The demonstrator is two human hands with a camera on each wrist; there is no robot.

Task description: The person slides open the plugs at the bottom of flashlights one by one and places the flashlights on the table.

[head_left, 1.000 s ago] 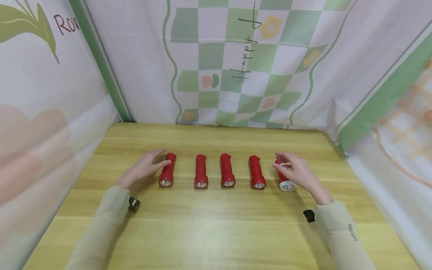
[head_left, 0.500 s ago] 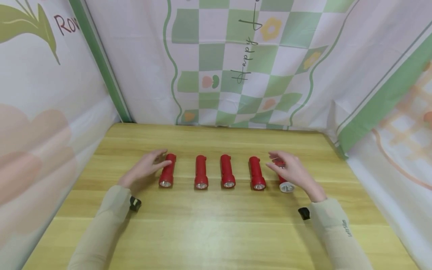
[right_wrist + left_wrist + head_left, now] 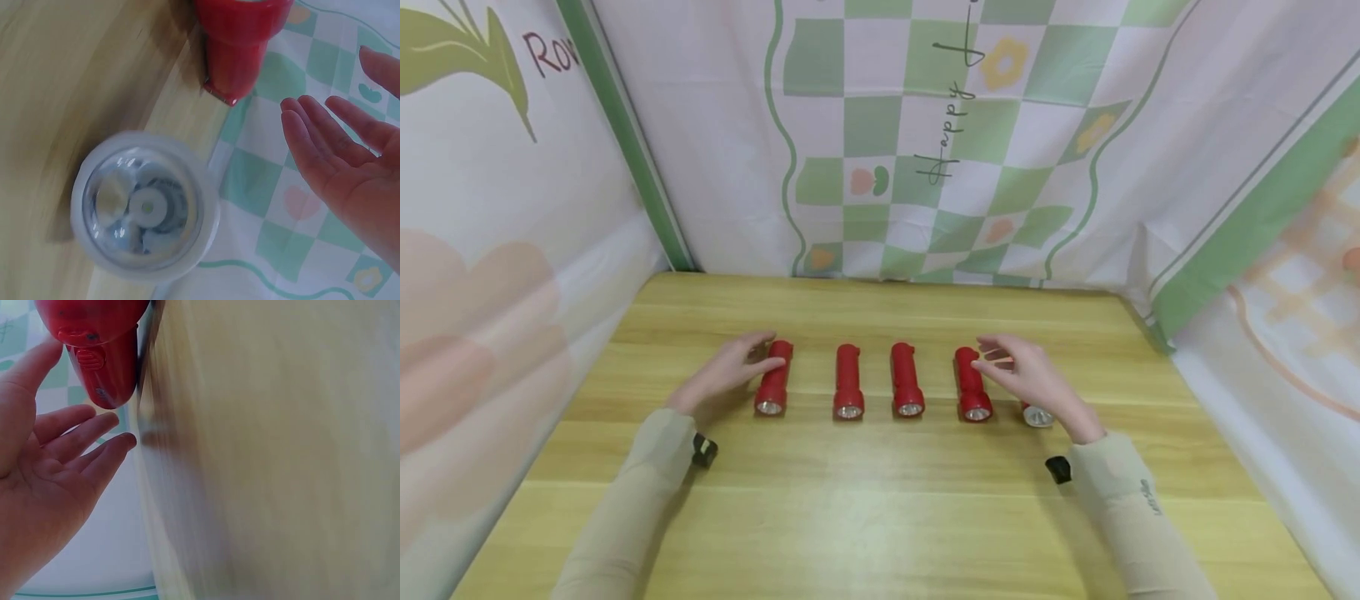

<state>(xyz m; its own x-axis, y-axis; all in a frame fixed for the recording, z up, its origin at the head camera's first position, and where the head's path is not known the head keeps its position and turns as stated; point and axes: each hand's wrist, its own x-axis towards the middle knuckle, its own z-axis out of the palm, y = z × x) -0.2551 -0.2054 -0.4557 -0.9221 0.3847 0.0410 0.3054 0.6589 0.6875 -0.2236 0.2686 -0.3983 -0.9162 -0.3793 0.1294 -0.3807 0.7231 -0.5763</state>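
Several red flashlights lie in a row on the wooden table, lenses towards me. My left hand (image 3: pixel 722 373) hovers around the leftmost flashlight (image 3: pixel 773 383), thumb near its body and fingers relaxed behind it; whether the thumb touches cannot be told. In the left wrist view, this flashlight (image 3: pixel 103 369) stands clear of the fingers' grasp. My right hand (image 3: pixel 1030 375), fingers loosely extended, is just right of another red flashlight (image 3: pixel 972 385), its thumb tip near that body. Partly hidden under this hand is the rightmost flashlight (image 3: pixel 1038 416), whose white-rimmed head (image 3: pixel 147 206) shows large in the right wrist view.
Two more red flashlights, one left of centre (image 3: pixel 848 379) and one near the middle (image 3: pixel 907 379), lie between the hands. The wooden table (image 3: pixel 865 500) backs onto a checked green-and-white curtain (image 3: pixel 925 192). Fabric also hangs on both sides.
My right hand has moved left from over the white-rimmed flashlight to beside the neighbouring red one. The left hand has barely shifted, and the flashlights stay in place.
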